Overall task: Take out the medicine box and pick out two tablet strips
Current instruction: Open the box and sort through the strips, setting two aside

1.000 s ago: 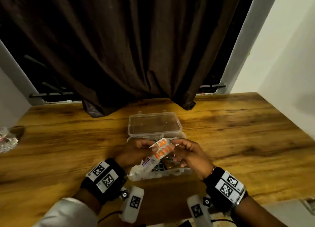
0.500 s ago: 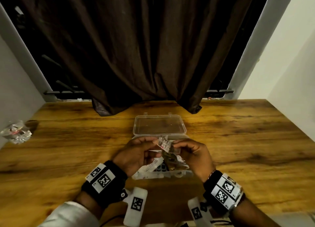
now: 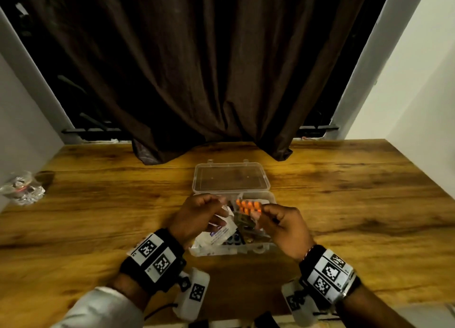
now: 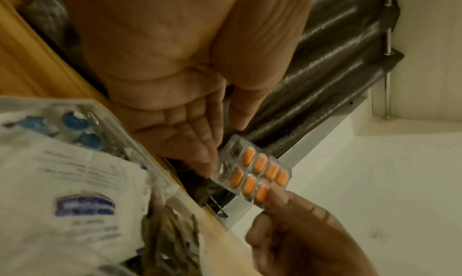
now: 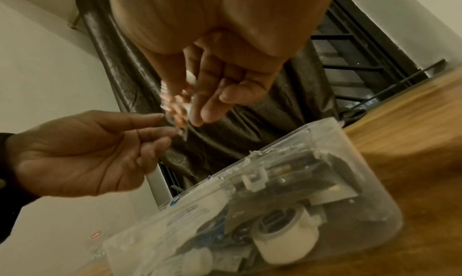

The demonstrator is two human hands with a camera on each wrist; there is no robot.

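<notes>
A clear plastic medicine box stands open on the wooden table, its lid folded back flat. My right hand pinches one end of a strip of orange tablets above the box. In the left wrist view the strip shows several orange tablets and some empty blisters. My left hand has its fingers stretched out, and their tips touch the strip's other end. A white printed pouch, a roll of white tape and dark strips fill the box.
A dark brown curtain hangs down onto the table's far edge behind the box. A crumpled clear wrapper lies at the far left. White walls close in the table on both sides.
The strip turned from its foil side to orange tablets facing up. My left hand eased its grip to a fingertip touch, while the right hand keeps hold. The head view tilted slightly.
</notes>
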